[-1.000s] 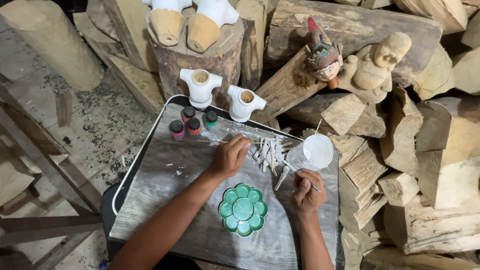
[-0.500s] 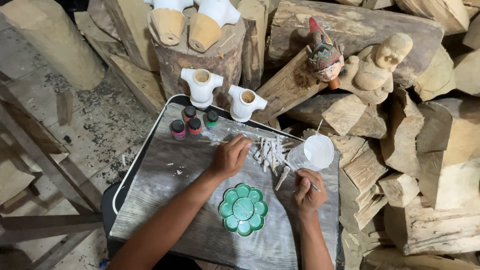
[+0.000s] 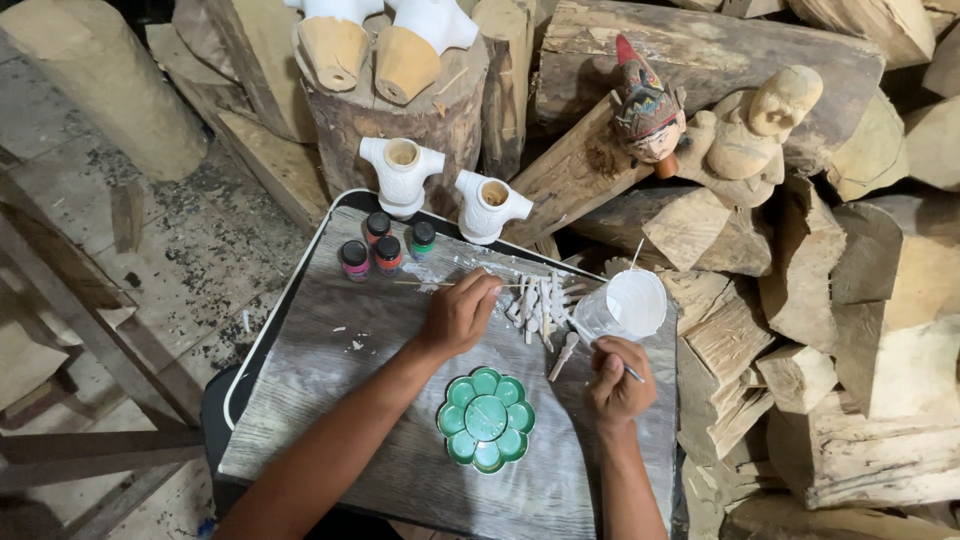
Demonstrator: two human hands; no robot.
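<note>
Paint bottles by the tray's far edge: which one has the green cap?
The green-capped bottle is the rightmost of the four, nearest the left hand. The other three bottles have red or pinkish caps.

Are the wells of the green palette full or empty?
Empty: the green palette shows only bare green wells, no paint in them.

The left hand (image 3: 458, 313) covered part of the small white carved pieces (image 3: 540, 303), hiding what its fingertips touched. The two far white figures (image 3: 385, 35) were cut off by the top edge.
</note>
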